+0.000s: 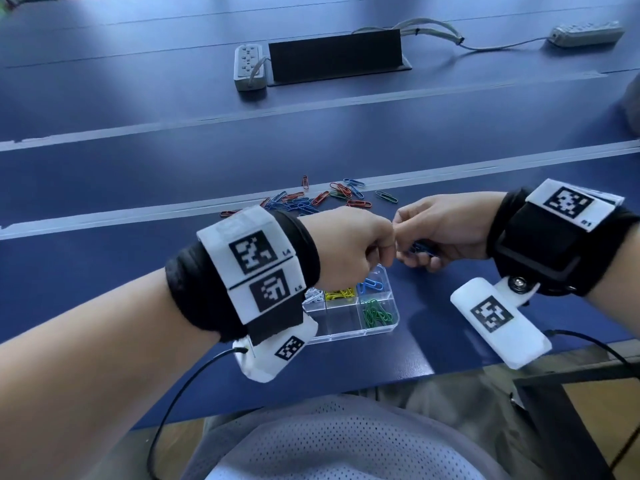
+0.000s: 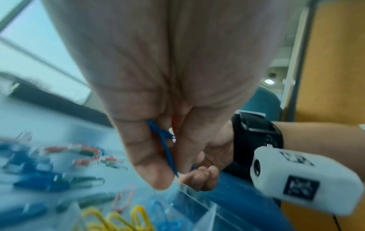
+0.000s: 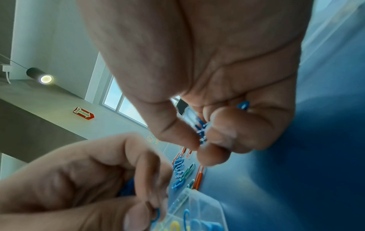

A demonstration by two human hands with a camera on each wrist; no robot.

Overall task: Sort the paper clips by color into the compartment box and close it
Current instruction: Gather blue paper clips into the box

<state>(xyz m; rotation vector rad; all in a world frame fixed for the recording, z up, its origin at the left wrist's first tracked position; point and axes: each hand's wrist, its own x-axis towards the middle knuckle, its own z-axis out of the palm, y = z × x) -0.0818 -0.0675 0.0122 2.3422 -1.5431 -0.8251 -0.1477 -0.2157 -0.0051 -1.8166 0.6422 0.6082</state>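
A clear compartment box (image 1: 349,327) lies open near the table's front edge, holding yellow clips (image 1: 341,294), blue clips (image 1: 370,285) and green clips (image 1: 375,313) in separate cells. My left hand (image 1: 353,247) hovers over the box's far edge, fingers curled round blue paper clips (image 2: 164,140). My right hand (image 1: 436,233) is just to its right, pinching a bunch of blue clips (image 3: 201,126) between thumb and fingers. The two hands almost touch. Loose red, blue and green clips (image 1: 311,199) lie scattered on the table behind the hands.
The table (image 1: 311,133) is dark blue with pale tape strips across it. A power strip (image 1: 250,65) and a black cable flap (image 1: 336,57) sit far back, a second power strip (image 1: 585,34) at the far right. Wrist camera cables hang off the front edge.
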